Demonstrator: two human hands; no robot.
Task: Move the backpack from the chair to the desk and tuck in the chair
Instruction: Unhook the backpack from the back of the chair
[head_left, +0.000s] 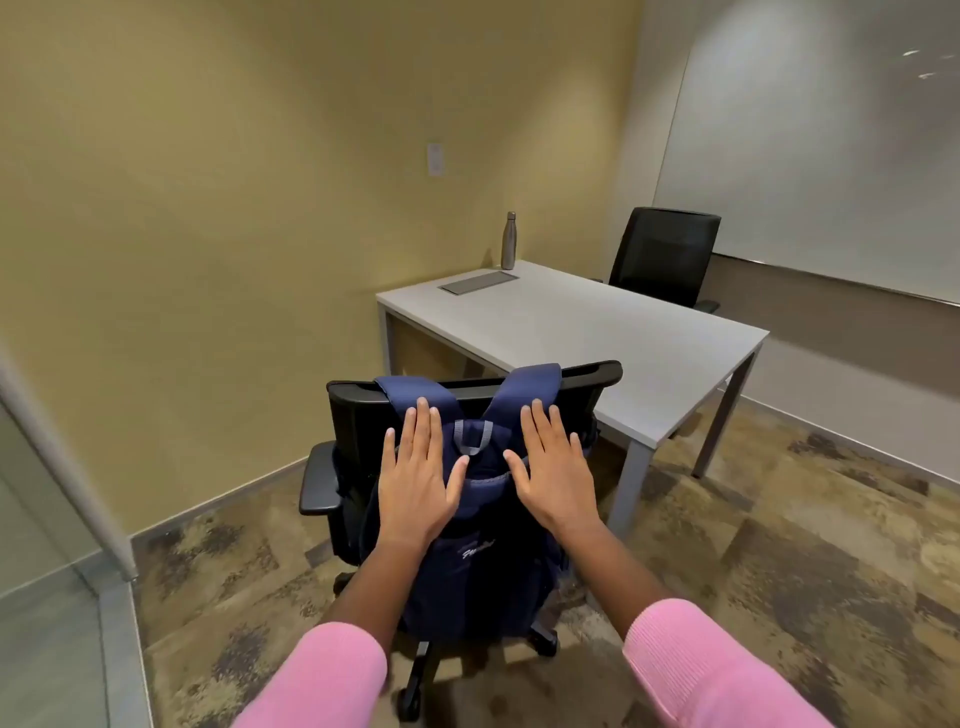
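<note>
A navy blue backpack (483, 566) hangs on the back of a black office chair (353, 415), its two straps looped over the top of the backrest. The chair stands just in front of the near corner of a white desk (613, 338), with its back toward me. My left hand (418, 478) and my right hand (553, 470) are held flat with fingers spread over the top of the backpack, one on each side of its grey carry loop. Neither hand grips anything.
A steel bottle (508, 240) and a flat grey panel (478, 283) sit at the desk's far end by the yellow wall. A second black chair (662, 257) stands behind the desk. A glass partition frame (67, 467) is at my left. Patterned carpet covers the floor.
</note>
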